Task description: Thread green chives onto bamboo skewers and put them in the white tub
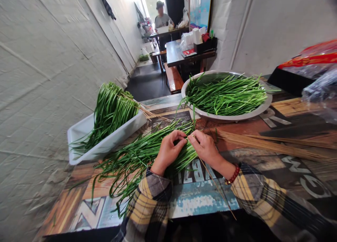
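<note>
My left hand (170, 150) is closed in a pinch at the stem ends of some garlic chives (147, 143), which lie loose in a wide pile on the table. Right beside it, my right hand (205, 149) grips a thin bamboo skewer (217, 187), whose long end slants down toward the table's front edge. The fingertips of both hands nearly meet, and they hide the skewer's tip. Just right of my hands lies a bundle of bamboo skewers (263, 143).
A white tray (105, 147) at the left holds chives threaded on skewers (113, 107). Behind my hands stands a metal basin (226, 116) heaped with loose chives (226, 96). Plastic bags (321, 91) lie at far right. A person (162, 19) sits at a back table.
</note>
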A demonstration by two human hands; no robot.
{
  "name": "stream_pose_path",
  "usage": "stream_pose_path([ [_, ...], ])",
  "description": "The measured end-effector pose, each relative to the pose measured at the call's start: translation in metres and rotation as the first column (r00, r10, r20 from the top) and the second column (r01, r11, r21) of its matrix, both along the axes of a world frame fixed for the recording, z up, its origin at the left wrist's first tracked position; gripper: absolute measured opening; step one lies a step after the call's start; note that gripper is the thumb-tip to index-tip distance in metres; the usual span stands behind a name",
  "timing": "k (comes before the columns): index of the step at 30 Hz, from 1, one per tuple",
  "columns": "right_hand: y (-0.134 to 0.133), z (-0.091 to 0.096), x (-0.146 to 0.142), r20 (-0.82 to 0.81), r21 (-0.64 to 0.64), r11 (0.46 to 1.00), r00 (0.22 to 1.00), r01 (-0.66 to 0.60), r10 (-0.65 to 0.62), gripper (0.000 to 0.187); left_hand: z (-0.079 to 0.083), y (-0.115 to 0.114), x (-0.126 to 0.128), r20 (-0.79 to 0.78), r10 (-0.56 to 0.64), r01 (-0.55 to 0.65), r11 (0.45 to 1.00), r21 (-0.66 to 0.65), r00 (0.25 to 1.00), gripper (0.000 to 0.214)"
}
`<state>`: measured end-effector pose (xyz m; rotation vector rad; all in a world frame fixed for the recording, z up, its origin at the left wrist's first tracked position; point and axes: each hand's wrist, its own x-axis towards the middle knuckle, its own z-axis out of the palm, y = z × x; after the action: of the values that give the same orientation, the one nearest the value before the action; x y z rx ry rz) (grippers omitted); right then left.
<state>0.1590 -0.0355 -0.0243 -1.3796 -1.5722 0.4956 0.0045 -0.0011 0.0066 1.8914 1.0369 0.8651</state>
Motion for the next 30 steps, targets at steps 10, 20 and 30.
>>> stream_pose_path([
  [10, 0.001, 0.000, 0.001, -0.056, -0.067, 0.997, 0.997, -0.050, 0.046, 0.028, -0.001, 0.007, -0.010, 0.016, 0.305, -0.300, 0.924, 0.238, 0.952, 0.015],
  [20, 0.004, -0.008, 0.002, 0.042, -0.126, 0.992, 0.999, -0.021, 0.026, 0.028, -0.015, 0.013, -0.013, -0.144, 0.218, -0.130, 0.879, 0.459, 0.965, 0.017],
  [30, 0.006, -0.012, 0.002, 0.070, -0.113, 0.993, 0.996, -0.045, 0.053, 0.030, -0.007, 0.021, -0.030, 0.085, 0.497, -0.476, 0.746, 0.465, 0.863, 0.016],
])
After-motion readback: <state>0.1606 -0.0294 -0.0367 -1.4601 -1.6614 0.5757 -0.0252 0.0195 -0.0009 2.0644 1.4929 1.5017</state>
